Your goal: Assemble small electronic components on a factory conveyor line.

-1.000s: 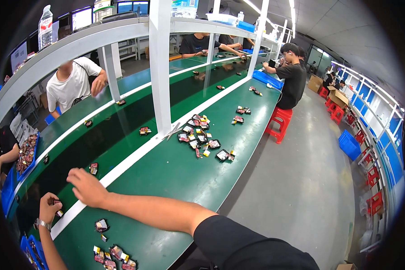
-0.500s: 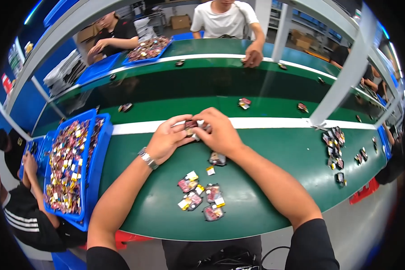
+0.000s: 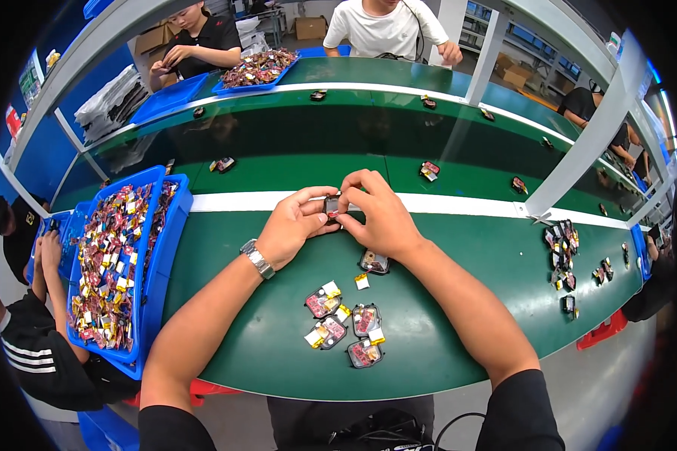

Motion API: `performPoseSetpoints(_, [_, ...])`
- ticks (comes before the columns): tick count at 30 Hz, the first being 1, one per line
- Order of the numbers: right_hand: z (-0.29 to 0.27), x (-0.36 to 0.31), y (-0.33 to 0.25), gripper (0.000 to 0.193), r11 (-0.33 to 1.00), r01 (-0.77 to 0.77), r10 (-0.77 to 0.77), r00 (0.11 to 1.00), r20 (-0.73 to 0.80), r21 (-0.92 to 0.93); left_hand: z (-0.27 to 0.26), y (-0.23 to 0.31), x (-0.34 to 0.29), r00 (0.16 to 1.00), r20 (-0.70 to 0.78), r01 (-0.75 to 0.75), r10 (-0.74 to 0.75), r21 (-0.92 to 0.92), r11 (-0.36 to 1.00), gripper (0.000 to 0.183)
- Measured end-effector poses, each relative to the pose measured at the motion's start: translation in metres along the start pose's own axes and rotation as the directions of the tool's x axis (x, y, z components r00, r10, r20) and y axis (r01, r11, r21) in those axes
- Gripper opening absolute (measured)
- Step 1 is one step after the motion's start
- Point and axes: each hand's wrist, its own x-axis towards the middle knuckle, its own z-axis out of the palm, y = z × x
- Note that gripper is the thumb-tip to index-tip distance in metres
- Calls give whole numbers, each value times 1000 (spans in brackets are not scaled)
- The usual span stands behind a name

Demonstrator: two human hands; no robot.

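My left hand point(image 3: 292, 227), a metal watch on its wrist, pinches a small black electronic case point(image 3: 332, 203) from the left. From the right, the fingers of my right hand point(image 3: 382, 222) close on the same case, which shows a reddish spot low down. Fingertips cover much of it. Just below my right hand, another dark case point(image 3: 374, 261) lies on the green table point(image 3: 256, 353), with a yellow-and-white battery piece point(image 3: 362, 281) beside it. Nearer to me sits a cluster of several open cases point(image 3: 323, 301) with red circuit boards and yellow-and-white pieces.
Stacked blue trays point(image 3: 147, 301) full of small red boards stand at the left. Beyond a white strip, a green conveyor belt point(image 3: 301, 174) carries scattered cases. More cases point(image 3: 561, 248) are heaped at the right, near a grey post point(image 3: 590, 135). Co-workers sit opposite and at the left.
The held piece now shows a dark case face, where a reddish board showed before. Cases on the belt have shifted. The person opposite has drawn a hand back from the far belt.
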Motion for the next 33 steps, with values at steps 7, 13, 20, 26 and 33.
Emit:
performPoseSetpoints(7, [2, -2, 2, 10, 998, -25, 25, 1000, -9, 58, 1, 1, 0, 1000, 21, 4, -4, -8, 1000, 44])
performPoseSetpoints(13, [11, -11, 18, 8, 983, -19, 34, 996, -79, 183, -1, -15, 9, 997, 60, -37, 42, -75, 997, 54])
performPoseSetpoints(20, [8, -6, 12, 4, 960, 36, -34, 999, -9, 277, -2, -7, -2, 999, 3, -47, 47, 68, 997, 48])
performPoseSetpoints(26, [9, -13, 20, 4, 950, 46, -48, 999, -2, 310, 6, -14, 6, 998, -12, -62, 63, 90, 994, 38])
performPoseSetpoints(33, [26, 0, 6, 9, 934, 83, -72, 996, -43, 347, -8, -8, -9, 988, -117, -80, 101, 177, 981, 32])
